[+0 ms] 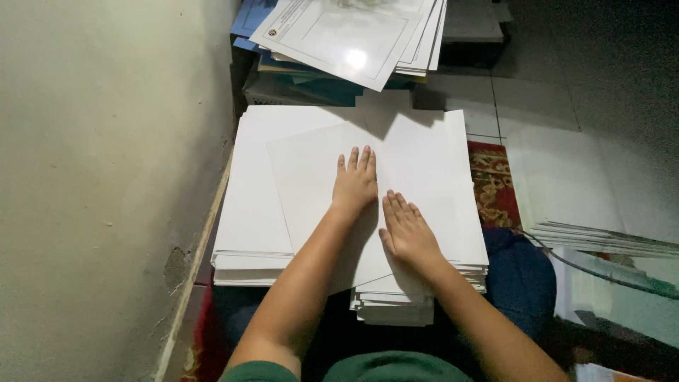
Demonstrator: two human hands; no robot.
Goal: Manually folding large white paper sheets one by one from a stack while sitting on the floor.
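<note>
My left hand (355,180) lies flat, fingers together, on the top white sheet (311,184) of a thick stack of white paper (251,212). My right hand (407,230) rests flat beside it, slightly nearer to me, on the same sheet. The top sheet sits a little skewed against the stack below it. A smaller pile of white sheets (392,308) sticks out under the stack's near edge. Neither hand grips anything.
A pale wall (106,177) runs along the left. Behind the stack stands a pile of printed sheets and blue folders (346,42). To the right lie a patterned red rug (491,184), grey floor tiles and another pile of glossy sheets (601,237).
</note>
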